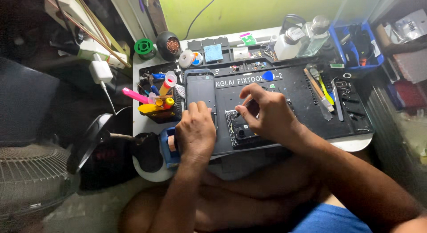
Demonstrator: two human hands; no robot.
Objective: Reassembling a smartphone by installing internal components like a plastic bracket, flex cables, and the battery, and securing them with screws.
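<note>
Black repair mat, blue bin, green solder spool
</note>
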